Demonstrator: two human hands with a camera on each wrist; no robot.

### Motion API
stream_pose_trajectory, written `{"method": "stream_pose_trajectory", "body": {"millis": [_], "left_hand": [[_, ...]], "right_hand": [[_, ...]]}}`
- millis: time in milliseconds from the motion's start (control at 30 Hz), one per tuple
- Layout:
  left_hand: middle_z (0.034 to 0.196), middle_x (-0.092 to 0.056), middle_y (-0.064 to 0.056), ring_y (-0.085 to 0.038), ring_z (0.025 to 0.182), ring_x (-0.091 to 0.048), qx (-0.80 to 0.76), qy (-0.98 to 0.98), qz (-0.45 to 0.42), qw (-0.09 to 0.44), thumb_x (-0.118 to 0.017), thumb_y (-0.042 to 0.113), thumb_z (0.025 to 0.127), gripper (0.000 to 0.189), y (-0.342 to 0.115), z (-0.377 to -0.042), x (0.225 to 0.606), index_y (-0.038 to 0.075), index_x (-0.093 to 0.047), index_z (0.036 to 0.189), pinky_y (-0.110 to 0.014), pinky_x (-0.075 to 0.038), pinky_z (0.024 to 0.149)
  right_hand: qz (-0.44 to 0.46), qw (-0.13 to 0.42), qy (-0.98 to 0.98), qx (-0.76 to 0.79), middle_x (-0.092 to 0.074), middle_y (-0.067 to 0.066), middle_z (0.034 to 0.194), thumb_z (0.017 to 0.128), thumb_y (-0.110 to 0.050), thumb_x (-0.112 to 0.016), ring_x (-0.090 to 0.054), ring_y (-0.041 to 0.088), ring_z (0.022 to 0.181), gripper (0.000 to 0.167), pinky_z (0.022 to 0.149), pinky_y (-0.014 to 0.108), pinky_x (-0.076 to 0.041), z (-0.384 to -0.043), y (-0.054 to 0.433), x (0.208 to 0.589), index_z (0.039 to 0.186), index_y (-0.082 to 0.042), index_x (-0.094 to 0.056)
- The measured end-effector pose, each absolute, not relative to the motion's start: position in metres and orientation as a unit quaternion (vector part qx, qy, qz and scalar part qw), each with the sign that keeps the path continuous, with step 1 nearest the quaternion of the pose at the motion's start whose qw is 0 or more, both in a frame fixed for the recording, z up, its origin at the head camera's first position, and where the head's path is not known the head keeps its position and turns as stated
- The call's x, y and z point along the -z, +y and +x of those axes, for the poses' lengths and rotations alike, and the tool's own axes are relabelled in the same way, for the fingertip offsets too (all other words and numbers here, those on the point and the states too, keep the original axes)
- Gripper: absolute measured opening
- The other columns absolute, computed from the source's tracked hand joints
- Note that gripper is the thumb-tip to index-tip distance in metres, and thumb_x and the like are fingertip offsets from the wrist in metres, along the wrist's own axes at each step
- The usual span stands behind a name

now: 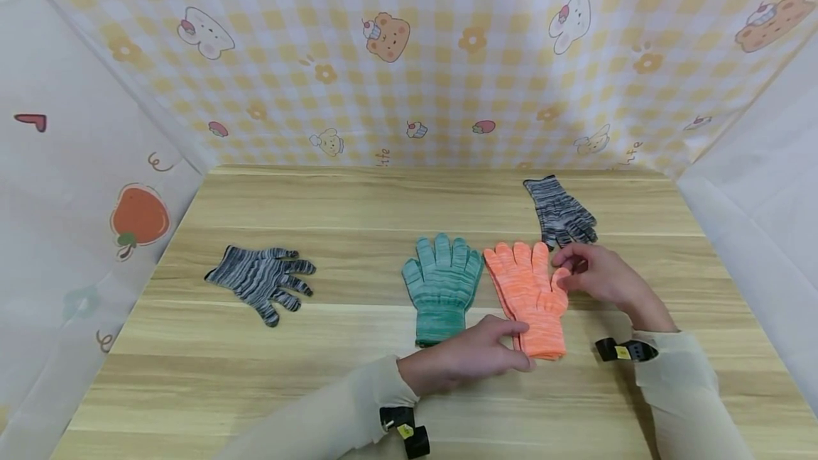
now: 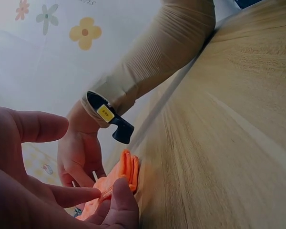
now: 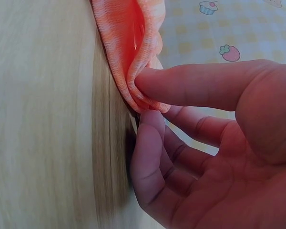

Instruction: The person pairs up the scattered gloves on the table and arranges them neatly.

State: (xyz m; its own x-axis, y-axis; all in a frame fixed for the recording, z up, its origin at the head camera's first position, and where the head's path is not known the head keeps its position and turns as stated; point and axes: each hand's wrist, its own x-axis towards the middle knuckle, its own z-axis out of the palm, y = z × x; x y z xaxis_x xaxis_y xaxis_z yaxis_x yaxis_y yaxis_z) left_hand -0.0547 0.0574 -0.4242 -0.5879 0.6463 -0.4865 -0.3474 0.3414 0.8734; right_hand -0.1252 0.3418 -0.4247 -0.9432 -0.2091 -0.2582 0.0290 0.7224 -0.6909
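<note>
A stacked pair of orange knit gloves (image 1: 537, 297) lies on the table, fingers pointing to the back. My right hand (image 1: 597, 275) pinches the thumb side of the orange gloves; in the right wrist view its thumb (image 3: 190, 86) and forefinger close on the folded orange edge (image 3: 148, 52). At the left edge of the cuff, my left hand (image 1: 473, 353) touches the gloves with its fingertips. Its thumb stands apart from the other fingers in the left wrist view, where the orange cuff (image 2: 128, 169) shows beyond them.
A green pair of gloves (image 1: 441, 289) lies just left of the orange pair. One grey-and-black striped glove (image 1: 265, 279) is spread flat at the left; another striped glove (image 1: 559, 211) lies behind my right hand. A checked cloth (image 1: 441, 77) hangs along the table's back edge.
</note>
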Motion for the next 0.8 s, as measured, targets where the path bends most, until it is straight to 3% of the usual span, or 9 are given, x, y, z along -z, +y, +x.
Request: {"method": "stream_pose_trajectory", "body": {"millis": [233, 400, 567, 800], "left_hand": [[0.149, -0.051, 0.000, -0.017, 0.095, -0.068, -0.557, 0.693, 0.114, 0.443, -0.081, 0.029, 0.096, 0.066, 0.060, -0.060, 0.448, 0.014, -0.062, 0.158, -0.032, -0.056, 0.090], [0.149, -0.057, 0.000, -0.016, 0.094, -0.070, -0.552, 0.699, 0.115, 0.439, -0.080, 0.028, 0.096, 0.065, 0.060, -0.061, 0.444, 0.010, -0.062, 0.156, -0.031, -0.056, 0.092], [0.146, -0.053, -0.002, -0.012, 0.099, -0.064, -0.553, 0.708, 0.106, 0.426, -0.079, 0.025, 0.097, 0.065, 0.058, -0.057, 0.421, 0.005, -0.061, 0.156, -0.030, -0.053, 0.093], [0.141, -0.050, 0.001, -0.009, 0.107, -0.055, -0.542, 0.723, 0.110, 0.414, -0.080, 0.028, 0.096, 0.064, 0.059, -0.056, 0.421, 0.011, -0.064, 0.155, -0.032, -0.049, 0.097]], "right_hand": [[-0.046, 0.158, 0.917, 0.364, -0.065, 0.010, 0.103, 0.091, 0.000, -0.082, -0.058, 0.026, 0.089, 0.030, 0.071, 0.033, -0.049, -0.125, 0.343, 0.426, 0.118, 0.001, -0.070], [-0.042, 0.160, 0.918, 0.361, -0.065, 0.010, 0.103, 0.090, 0.001, -0.082, -0.058, 0.026, 0.089, 0.030, 0.071, 0.033, -0.049, -0.125, 0.344, 0.426, 0.118, 0.001, -0.070], [-0.041, 0.163, 0.918, 0.358, -0.064, 0.011, 0.103, 0.089, 0.001, -0.082, -0.057, 0.027, 0.089, 0.030, 0.071, 0.034, -0.049, -0.125, 0.345, 0.426, 0.118, 0.001, -0.070], [-0.044, 0.162, 0.918, 0.360, -0.065, 0.011, 0.104, 0.089, 0.001, -0.081, -0.057, 0.026, 0.089, 0.031, 0.070, 0.033, -0.049, -0.125, 0.345, 0.425, 0.118, 0.001, -0.070]]}}
